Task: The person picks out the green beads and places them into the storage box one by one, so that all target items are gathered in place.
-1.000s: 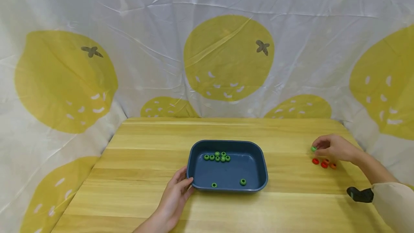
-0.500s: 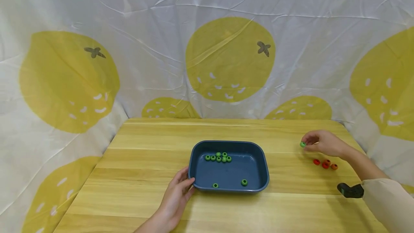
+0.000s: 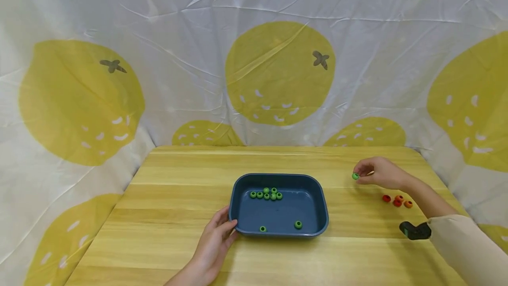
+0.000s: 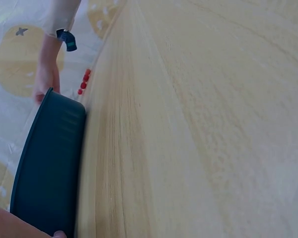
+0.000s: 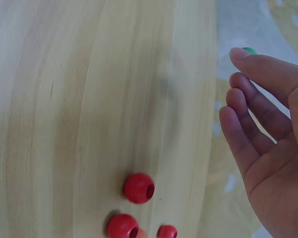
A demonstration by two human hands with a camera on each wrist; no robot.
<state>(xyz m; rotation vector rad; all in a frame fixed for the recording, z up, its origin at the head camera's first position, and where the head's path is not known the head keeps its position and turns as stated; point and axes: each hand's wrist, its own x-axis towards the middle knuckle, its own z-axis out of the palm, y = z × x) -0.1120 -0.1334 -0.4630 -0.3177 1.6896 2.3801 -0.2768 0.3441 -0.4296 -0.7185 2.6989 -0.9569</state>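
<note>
In the head view, a green bead (image 3: 355,176) with a hole is pinched between the thumb and fingertips of my right hand (image 3: 382,174), above the table to the right of the tray. Only a sliver of that bead (image 5: 249,50) shows past the thumb in the right wrist view. My left hand (image 3: 210,245) grips the near left corner of a dark blue rectangular tray (image 3: 282,213), thumb at its rim. Inside the tray, several green beads (image 3: 267,196) cluster toward the back left. Two more, a green bead (image 3: 298,224) and another green bead (image 3: 263,229), lie near the front wall.
Several red and orange beads (image 3: 397,203) sit in a small group on the wooden table (image 3: 178,189), below the right forearm. A dark strap piece (image 3: 414,230) sticks out from the right sleeve. A lemon-print cloth (image 3: 198,78) hangs behind the table.
My right hand has carried the green bead leftward and slightly up, away from the red and orange beads. The left hand stays on the tray, which has not visibly moved.
</note>
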